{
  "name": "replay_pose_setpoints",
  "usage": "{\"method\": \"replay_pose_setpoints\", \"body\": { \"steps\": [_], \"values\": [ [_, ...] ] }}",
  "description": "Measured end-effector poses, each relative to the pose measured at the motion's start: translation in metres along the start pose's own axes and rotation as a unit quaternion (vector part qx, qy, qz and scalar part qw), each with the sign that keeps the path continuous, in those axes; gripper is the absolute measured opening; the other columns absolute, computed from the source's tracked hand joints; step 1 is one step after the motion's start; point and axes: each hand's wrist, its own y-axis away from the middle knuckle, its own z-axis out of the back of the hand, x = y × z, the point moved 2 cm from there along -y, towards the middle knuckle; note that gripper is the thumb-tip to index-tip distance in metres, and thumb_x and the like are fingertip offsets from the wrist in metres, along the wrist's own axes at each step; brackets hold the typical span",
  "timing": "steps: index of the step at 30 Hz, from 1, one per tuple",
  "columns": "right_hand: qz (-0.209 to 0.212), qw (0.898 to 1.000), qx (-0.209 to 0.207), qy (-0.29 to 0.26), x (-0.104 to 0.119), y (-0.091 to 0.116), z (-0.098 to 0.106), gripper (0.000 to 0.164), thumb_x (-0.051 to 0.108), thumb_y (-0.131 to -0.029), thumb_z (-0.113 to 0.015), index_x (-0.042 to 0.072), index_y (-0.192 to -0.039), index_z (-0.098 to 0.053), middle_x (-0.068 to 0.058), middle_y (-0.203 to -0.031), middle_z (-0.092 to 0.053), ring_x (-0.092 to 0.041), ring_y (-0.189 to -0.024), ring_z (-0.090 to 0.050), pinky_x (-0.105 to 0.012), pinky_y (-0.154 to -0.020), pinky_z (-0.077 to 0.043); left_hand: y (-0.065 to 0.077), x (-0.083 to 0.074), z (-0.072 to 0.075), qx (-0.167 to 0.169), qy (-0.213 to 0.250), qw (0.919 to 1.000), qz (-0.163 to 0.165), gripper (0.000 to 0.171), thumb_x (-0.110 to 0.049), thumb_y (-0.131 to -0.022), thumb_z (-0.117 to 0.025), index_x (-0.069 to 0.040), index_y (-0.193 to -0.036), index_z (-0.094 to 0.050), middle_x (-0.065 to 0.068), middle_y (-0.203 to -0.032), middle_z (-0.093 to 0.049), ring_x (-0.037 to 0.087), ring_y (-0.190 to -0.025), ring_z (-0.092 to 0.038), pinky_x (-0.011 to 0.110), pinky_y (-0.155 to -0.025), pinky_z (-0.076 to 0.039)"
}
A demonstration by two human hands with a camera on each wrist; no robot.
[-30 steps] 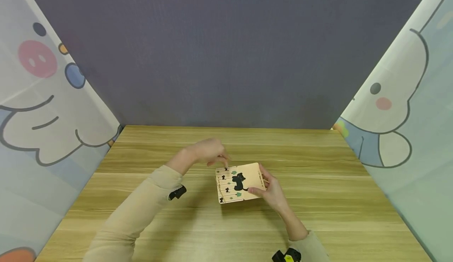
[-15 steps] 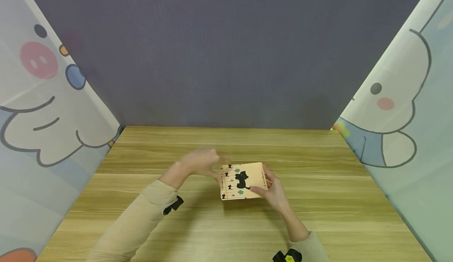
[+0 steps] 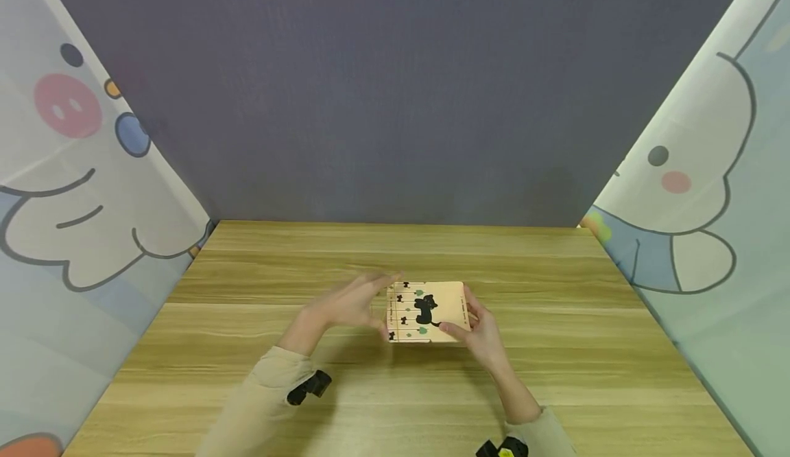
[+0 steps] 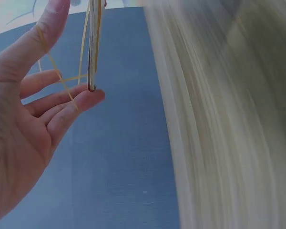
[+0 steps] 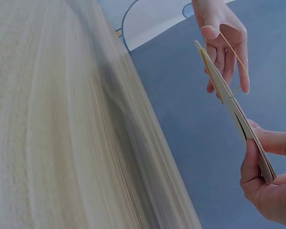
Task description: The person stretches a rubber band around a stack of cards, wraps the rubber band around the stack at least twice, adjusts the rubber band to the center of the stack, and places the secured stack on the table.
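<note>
A thin stack of cards (image 3: 427, 311) is held above the worktop (image 3: 555, 347), near its middle, printed face up toward the head camera: black cat, small black figures, green spots, thin lines on a cream ground.

Right hand (image 3: 478, 326): the stack's right edge is pinched between thumb and fingers. In the right wrist view the stack (image 5: 233, 107) is seen edge-on, several thin layers, clamped at its near end by that hand (image 5: 269, 181).

Left hand (image 3: 348, 302): held at the stack's left edge, fingers straight and spread. A thin yellow rubber band (image 4: 57, 76) is stretched across the thumb and fingers (image 4: 62, 102) of this hand (image 4: 26, 124) in the left wrist view, and it runs on to the stack's edge (image 4: 93, 45). One fingertip is touching the stack's lower corner there. The band (image 5: 233, 52) is also seen from the right wrist, looped over the left hand's fingers (image 5: 224, 33) behind the stack. How far round the stack the band reaches cannot be told.

Both forearms are in beige sleeves (image 3: 271, 402). A black strap fitting (image 3: 308, 387) is seen on the left one.

Behind the worktop a grey-blue wall (image 3: 395, 93) is seen, flanked by pale curtains with cartoon prints (image 3: 68, 169).
</note>
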Motion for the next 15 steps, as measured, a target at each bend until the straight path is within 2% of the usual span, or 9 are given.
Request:
{"method": "replay_pose_setpoints", "body": {
  "steps": [4, 8, 12, 15],
  "values": [
    [-0.004, 1.000, -0.010, -0.008, 0.000, 0.001, 0.001, 0.086, -0.003, -0.069, -0.072, -0.009, -0.136, -0.019, -0.031, -0.114, -0.045, -0.029, -0.087, -0.059, -0.027, -0.067, -0.052, 0.003, 0.001, -0.007, -0.026, 0.011, 0.9996, 0.008, 0.109, -0.064, -0.054, -0.064, -0.017, -0.142, -0.020, 0.010, -0.139, -0.032, 0.029, -0.122, -0.035, 0.047, -0.094, -0.034],
    [-0.006, 1.000, -0.017, -0.022, 0.001, 0.003, 0.001, 0.085, -0.006, -0.069, -0.071, -0.009, -0.136, -0.020, -0.030, -0.116, -0.044, -0.032, -0.089, -0.058, -0.027, -0.068, -0.051, 0.006, 0.002, -0.012, -0.046, 0.044, 0.9977, 0.025, 0.111, -0.061, -0.053, -0.067, -0.023, -0.143, -0.015, 0.012, -0.142, -0.026, 0.031, -0.125, -0.029, 0.054, -0.093, -0.030],
    [-0.004, 1.000, -0.006, -0.025, 0.003, 0.005, 0.002, 0.084, -0.006, -0.071, -0.069, -0.008, -0.137, -0.017, -0.030, -0.119, -0.042, -0.028, -0.092, -0.057, -0.027, -0.070, -0.051, 0.007, 0.001, -0.015, -0.059, 0.082, 0.9944, 0.031, 0.111, -0.046, -0.055, -0.078, -0.027, -0.143, -0.012, 0.013, -0.140, -0.027, 0.028, -0.117, -0.040, 0.051, -0.090, -0.037],
    [-0.014, 0.999, 0.017, -0.044, 0.005, 0.007, 0.005, 0.079, -0.007, -0.076, -0.063, -0.004, -0.139, -0.016, -0.031, -0.125, -0.036, -0.032, -0.097, -0.055, -0.028, -0.073, -0.051, 0.008, 0.001, -0.016, -0.066, 0.110, 0.9913, 0.026, 0.112, -0.035, -0.055, -0.082, -0.026, -0.142, -0.013, 0.010, -0.137, -0.029, 0.023, -0.108, -0.048, 0.044, -0.088, -0.040]
  ]
}}
